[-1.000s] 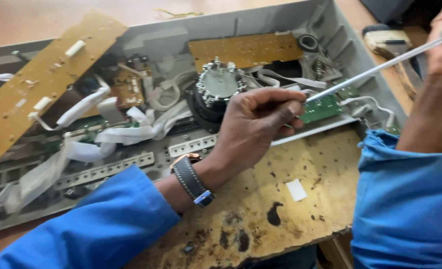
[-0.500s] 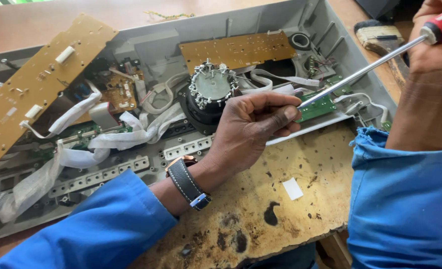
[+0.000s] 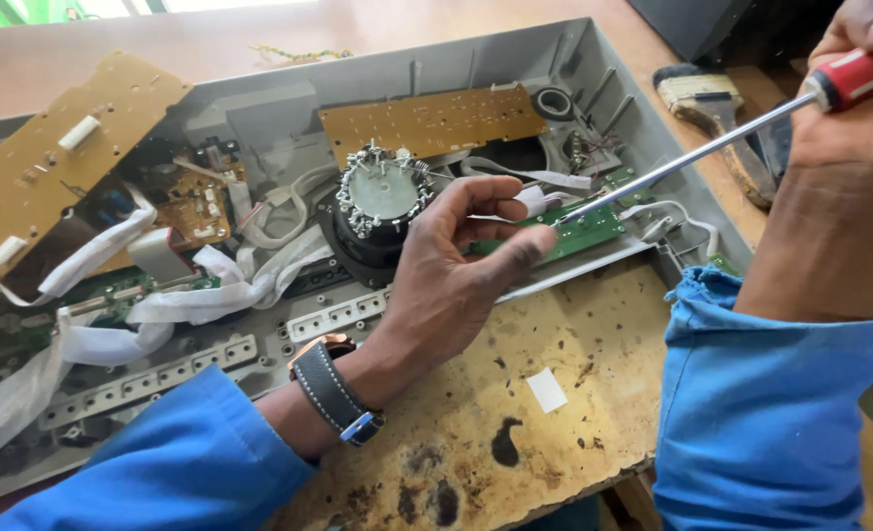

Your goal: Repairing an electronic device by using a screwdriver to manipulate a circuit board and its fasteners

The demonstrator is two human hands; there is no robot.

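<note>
A wooden bench (image 3: 259, 39) carries a large grey casing (image 3: 259, 113), opened up, that fills most of the view and reaches toward the bench's far edge. A stained brown board (image 3: 515, 433) lies over the casing's near edge, with a small white patch (image 3: 546, 389) on it. A long tan circuit board (image 3: 53, 167) leans across the casing's left end, and a second tan board (image 3: 436, 120) lies flat along its far wall. Loose white ribbon cables (image 3: 161, 305) sprawl over the casing's left half.

Near the casing's middle sits a round black part (image 3: 382, 211) with a ring of metal terminals on top. The left hand (image 3: 456, 275), in a blue sleeve and a dark wristwatch (image 3: 336, 398), hovers just right of that part, half open, fingers curled with thumb and forefinger extended; it grips nothing, and its fingertips lie close to the screwdriver's tip. The hand hides part of the casing's floor behind it.

The right hand (image 3: 849, 108), at the right edge, is closed around the red handle of a screwdriver (image 3: 692, 157). The shaft slants down leftward and its tip meets a small green circuit board (image 3: 579, 231) in the casing's right part, among white wires (image 3: 677, 218).

A worn paintbrush (image 3: 702, 108) lies on the bench beyond the casing's right wall.
</note>
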